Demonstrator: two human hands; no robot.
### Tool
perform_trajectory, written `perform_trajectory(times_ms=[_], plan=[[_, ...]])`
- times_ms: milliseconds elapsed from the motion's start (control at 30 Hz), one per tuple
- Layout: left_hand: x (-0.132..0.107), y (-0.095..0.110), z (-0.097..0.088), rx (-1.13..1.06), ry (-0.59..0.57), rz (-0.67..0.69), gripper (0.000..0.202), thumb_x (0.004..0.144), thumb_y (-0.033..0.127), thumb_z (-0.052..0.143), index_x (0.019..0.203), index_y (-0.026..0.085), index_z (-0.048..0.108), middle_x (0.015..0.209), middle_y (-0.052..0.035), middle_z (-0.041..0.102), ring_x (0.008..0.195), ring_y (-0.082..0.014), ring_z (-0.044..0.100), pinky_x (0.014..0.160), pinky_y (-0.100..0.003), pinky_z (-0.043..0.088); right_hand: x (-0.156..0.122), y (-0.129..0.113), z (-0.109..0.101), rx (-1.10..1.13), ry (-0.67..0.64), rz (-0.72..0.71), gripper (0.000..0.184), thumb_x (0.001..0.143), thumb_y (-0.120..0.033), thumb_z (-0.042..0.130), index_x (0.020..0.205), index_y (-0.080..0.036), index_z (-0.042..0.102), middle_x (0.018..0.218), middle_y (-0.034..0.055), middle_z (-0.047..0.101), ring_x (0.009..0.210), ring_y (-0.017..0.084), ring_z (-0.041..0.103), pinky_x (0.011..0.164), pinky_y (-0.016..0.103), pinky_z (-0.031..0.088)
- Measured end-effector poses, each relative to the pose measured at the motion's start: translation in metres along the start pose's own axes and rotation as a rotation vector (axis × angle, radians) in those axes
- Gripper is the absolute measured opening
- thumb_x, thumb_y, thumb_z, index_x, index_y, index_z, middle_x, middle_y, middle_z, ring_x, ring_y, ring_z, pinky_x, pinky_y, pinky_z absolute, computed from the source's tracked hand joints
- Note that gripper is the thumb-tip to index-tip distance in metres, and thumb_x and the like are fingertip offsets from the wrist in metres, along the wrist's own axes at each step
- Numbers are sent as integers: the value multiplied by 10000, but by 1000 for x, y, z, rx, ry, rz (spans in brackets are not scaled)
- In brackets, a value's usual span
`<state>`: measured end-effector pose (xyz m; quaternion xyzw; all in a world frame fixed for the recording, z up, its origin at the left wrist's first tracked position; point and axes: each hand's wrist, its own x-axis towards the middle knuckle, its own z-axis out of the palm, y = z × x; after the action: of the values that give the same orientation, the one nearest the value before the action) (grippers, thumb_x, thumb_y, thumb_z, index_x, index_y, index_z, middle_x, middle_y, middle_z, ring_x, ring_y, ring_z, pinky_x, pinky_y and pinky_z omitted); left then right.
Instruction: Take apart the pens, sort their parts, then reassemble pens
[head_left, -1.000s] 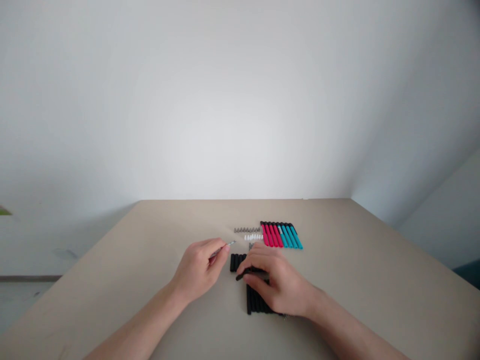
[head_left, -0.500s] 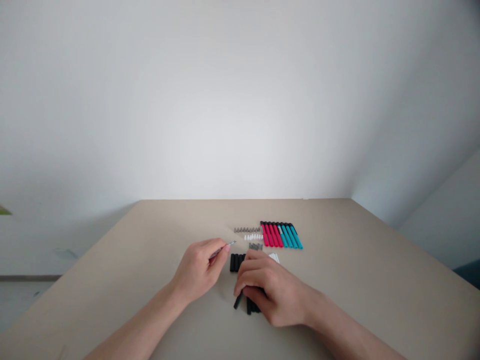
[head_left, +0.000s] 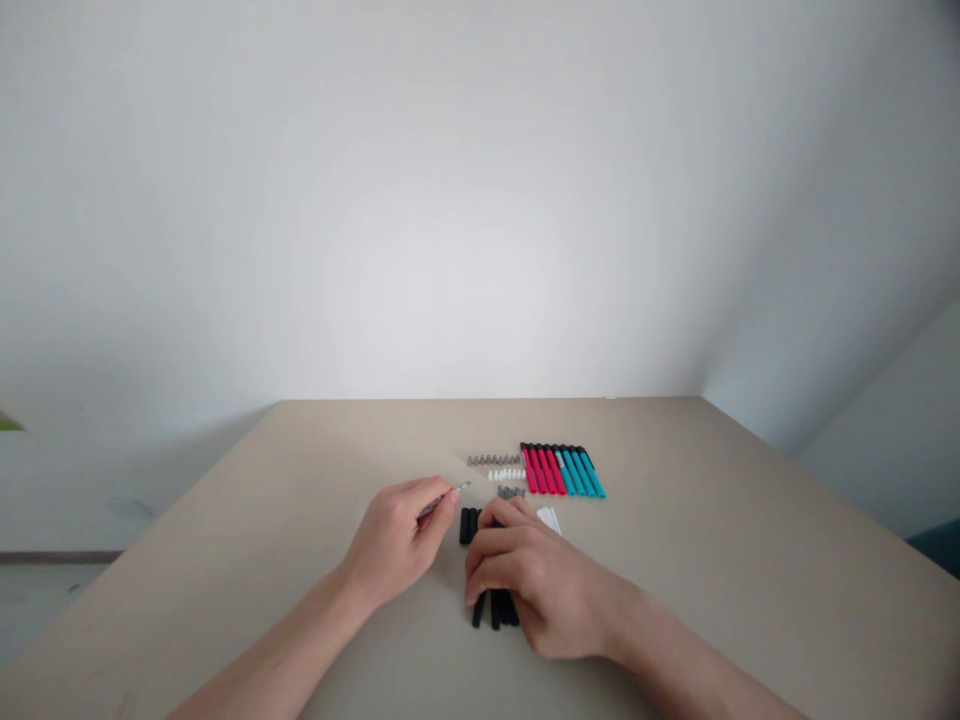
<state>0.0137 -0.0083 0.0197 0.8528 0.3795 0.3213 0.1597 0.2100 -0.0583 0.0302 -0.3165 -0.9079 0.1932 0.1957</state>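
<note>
On the beige table [head_left: 300,520], the left hand [head_left: 394,545] pinches 1 thin silver refill [head_left: 454,491], its long axis slanting away and rightward, tip far. The right hand [head_left: 540,590] curls over the black barrels [head_left: 495,610], 3 near ends showing, lengthwise toward the person; whether it grips 1 is hidden. Beyond lie 4 pink pens [head_left: 544,472] and 4 teal pens [head_left: 581,473]

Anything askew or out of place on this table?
Mostly tidy: pink and teal pen barrels lie in a neat row. One black tube at the fingertips of the right hand angles slightly off its neighbours. The left hand pinches a thin metal rod.
</note>
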Motion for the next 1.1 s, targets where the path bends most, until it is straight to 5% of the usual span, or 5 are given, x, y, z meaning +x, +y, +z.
perform_trajectory(times_ms=[433,667,833,1100], plan=[[0,-2,0,-13,-29,8,310,940,282,365,659,177,444,576,35,407,539,-98,371,540,-220,288,-1,1,2,-17,39,12,295,639,23,534,761,-216,657,789,-26,661,875,176,467,751,307,312],[-3,-1,-3,-50,-179,96,297,937,261,375,670,174,473,592,27,425,560,-104,402,554,-228,284,3,2,2,-26,257,133,70,840,-200,580,871,-178,638,728,25,630,751,173,491,693,296,345],[-3,0,-3,-71,-242,129,293,934,232,363,654,181,432,590,30,413,555,-104,388,546,-233,272,5,6,3,51,449,200,103,849,-249,606,780,-175,618,696,14,604,707,154,505,665,273,361],[-3,-1,-1,-56,-264,152,295,946,246,359,672,180,445,615,28,424,576,-102,396,566,-229,286,7,8,1,53,471,194,130,882,-213,543,771,-183,606,709,10,605,709,145,519,658,262,388]])
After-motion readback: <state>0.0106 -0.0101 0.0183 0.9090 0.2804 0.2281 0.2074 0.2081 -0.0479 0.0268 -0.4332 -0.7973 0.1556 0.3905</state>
